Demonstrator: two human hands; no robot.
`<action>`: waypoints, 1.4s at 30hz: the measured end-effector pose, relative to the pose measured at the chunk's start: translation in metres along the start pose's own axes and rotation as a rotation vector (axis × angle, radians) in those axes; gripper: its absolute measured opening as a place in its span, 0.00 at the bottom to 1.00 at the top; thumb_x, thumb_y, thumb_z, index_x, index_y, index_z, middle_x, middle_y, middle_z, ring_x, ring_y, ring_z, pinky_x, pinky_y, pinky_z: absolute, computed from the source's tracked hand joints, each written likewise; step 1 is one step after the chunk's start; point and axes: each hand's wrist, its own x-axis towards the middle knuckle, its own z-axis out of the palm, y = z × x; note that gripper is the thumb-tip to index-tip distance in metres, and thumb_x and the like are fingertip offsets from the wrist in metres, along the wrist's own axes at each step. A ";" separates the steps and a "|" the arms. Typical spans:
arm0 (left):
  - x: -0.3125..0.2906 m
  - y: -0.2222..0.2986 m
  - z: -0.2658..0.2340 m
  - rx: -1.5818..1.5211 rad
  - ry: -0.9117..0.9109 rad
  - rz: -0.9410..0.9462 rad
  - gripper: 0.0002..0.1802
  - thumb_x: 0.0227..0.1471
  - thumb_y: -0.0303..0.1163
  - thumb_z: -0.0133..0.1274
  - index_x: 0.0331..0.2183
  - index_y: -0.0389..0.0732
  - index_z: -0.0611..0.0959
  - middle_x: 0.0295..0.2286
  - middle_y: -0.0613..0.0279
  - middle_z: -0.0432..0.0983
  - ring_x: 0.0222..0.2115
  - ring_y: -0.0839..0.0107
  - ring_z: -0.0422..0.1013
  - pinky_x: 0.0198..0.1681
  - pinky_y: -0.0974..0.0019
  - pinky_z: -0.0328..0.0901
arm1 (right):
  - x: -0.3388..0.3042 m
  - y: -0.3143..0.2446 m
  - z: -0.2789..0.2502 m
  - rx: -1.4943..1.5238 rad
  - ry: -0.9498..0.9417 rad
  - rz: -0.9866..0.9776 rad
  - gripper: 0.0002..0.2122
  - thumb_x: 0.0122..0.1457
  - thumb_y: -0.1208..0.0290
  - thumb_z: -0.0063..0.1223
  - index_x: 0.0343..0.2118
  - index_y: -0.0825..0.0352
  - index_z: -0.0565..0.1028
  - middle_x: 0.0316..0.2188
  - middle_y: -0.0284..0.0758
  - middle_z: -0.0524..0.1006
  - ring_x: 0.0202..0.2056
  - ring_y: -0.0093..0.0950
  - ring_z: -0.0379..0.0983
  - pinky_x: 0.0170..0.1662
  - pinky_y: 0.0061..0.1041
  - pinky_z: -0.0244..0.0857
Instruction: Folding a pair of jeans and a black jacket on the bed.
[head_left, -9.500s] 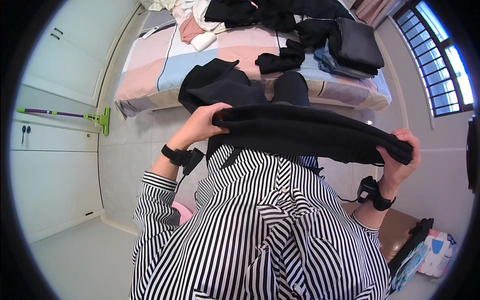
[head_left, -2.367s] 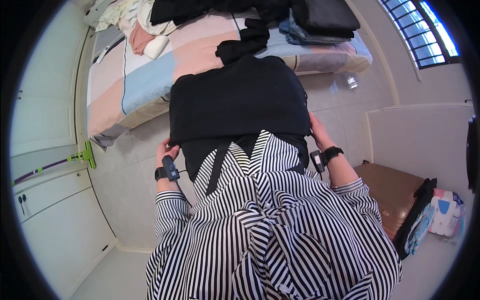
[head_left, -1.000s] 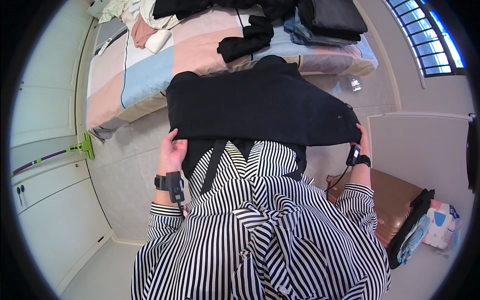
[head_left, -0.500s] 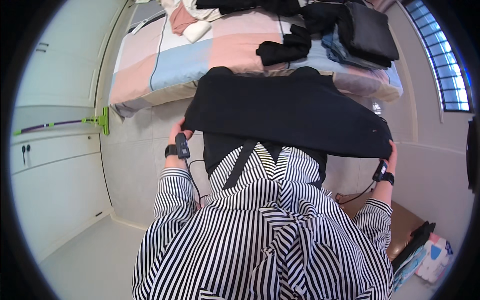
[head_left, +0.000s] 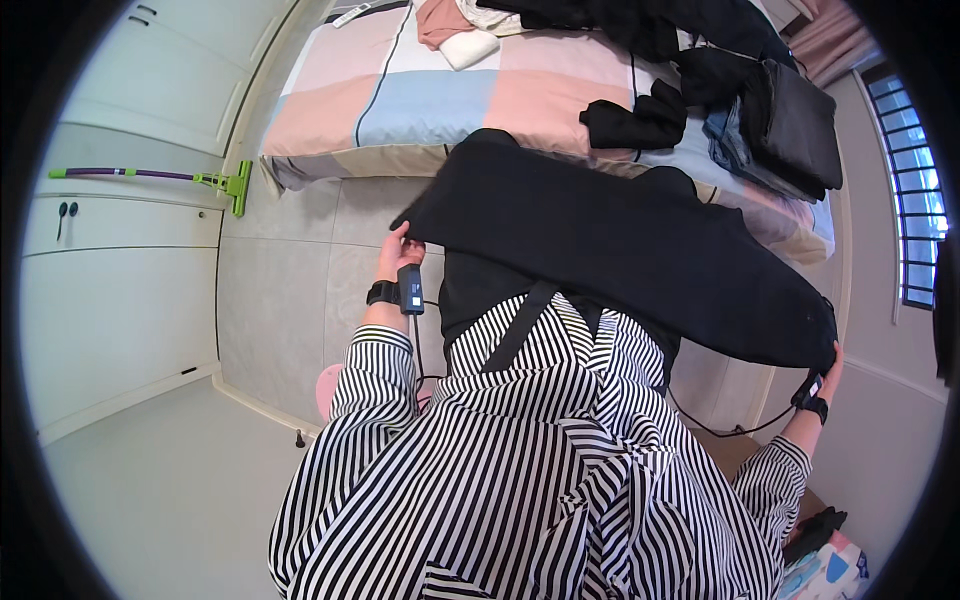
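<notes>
A long black garment [head_left: 620, 245] lies stretched across my lap and knees, looking like trousers laid lengthwise, though its kind is not certain. My left hand [head_left: 402, 250] pinches its narrower left end, thumb on top. At the wider right end, my right hand [head_left: 836, 368] grips the lower corner; most of its fingers are hidden behind the cloth. The fabric slopes down from left to right between my hands. Each wrist wears a black strap with a small cabled box.
Ahead stands a bed [head_left: 420, 110] with a checked cover. On it lie a crumpled black garment [head_left: 640, 118], a stack of folded dark clothes [head_left: 800, 125] and a pink cloth [head_left: 440, 22]. A green mop [head_left: 238, 188] rests by the white cabinet [head_left: 120, 300] at left.
My left hand has risen slightly and my right hand has lowered, so the garment tilts more and looks pulled straighter. The view has also turned, shifting the bed rightward.
</notes>
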 end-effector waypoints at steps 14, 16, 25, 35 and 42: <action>-0.054 0.033 0.052 0.790 -0.064 0.962 0.23 0.52 0.20 0.55 0.51 0.38 0.76 0.43 0.61 0.76 0.41 0.73 0.72 0.46 0.71 0.66 | -0.004 0.021 0.015 -0.026 0.028 0.040 0.22 0.50 0.59 0.61 0.44 0.68 0.74 0.42 0.38 0.77 0.41 0.33 0.74 0.48 0.30 0.69; -0.056 0.030 0.057 0.810 -0.085 0.996 0.23 0.52 0.21 0.56 0.51 0.36 0.76 0.43 0.60 0.77 0.41 0.73 0.73 0.46 0.71 0.66 | -0.002 0.020 0.012 -0.035 0.034 0.033 0.22 0.50 0.59 0.61 0.44 0.68 0.74 0.42 0.38 0.77 0.41 0.33 0.74 0.48 0.30 0.70; -0.028 0.051 0.035 0.582 0.145 0.616 0.22 0.47 0.33 0.64 0.44 0.38 0.77 0.29 0.65 0.77 0.16 0.78 0.65 0.16 0.74 0.57 | -0.011 0.020 0.025 -0.041 0.005 0.022 0.21 0.50 0.60 0.62 0.42 0.69 0.76 0.39 0.38 0.79 0.39 0.32 0.76 0.45 0.30 0.71; -0.016 0.177 -0.087 0.692 0.013 0.284 0.11 0.55 0.35 0.57 0.35 0.37 0.79 0.31 0.62 0.79 0.28 0.76 0.75 0.23 0.76 0.67 | -0.049 0.021 0.058 0.003 -0.056 0.000 0.19 0.49 0.61 0.63 0.40 0.67 0.75 0.36 0.36 0.79 0.35 0.29 0.76 0.40 0.26 0.72; 0.012 0.051 -0.077 0.823 0.238 0.271 0.14 0.52 0.24 0.53 0.43 0.36 0.77 0.34 0.59 0.76 0.31 0.70 0.75 0.33 0.69 0.72 | -0.047 0.054 0.058 -0.217 0.083 0.057 0.16 0.46 0.66 0.66 0.36 0.68 0.76 0.29 0.34 0.78 0.29 0.26 0.76 0.32 0.24 0.70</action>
